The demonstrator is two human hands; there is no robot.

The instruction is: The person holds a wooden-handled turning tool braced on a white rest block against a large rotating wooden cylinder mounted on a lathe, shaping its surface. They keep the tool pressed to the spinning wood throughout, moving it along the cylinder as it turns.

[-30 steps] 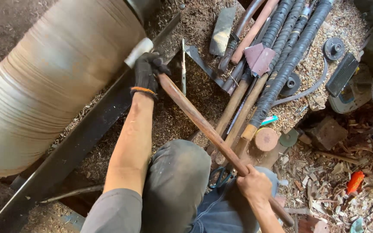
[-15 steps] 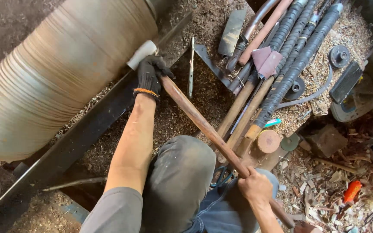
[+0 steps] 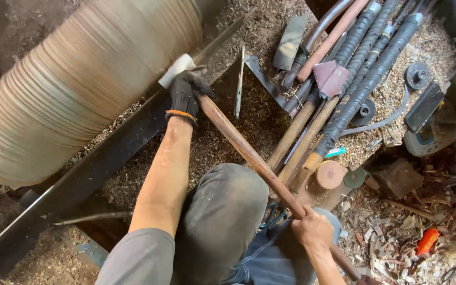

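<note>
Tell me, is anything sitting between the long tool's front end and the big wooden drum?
Nothing visible: the gloved left hand steadies the long-handled tool on the dark metal rest, right beside the drum.

Pale wood, ridged with fine turned grooves, on the big cylinder [image 3: 75,89] at upper left. Dark knitted cloth, matt, orange at the cuff, on the glove of the left hand [image 3: 187,95]. Reddish-brown wood, worn smooth, on the long tool handle [image 3: 254,158] gripped by the bare right hand [image 3: 312,229]. Dull dark metal on the tool rest bar [image 3: 96,169]. Rough shavings and sawdust [image 3: 386,253] across the floor at lower right. Black wrapped grips, ribbed, on handles [image 3: 365,84] at upper right.
</note>
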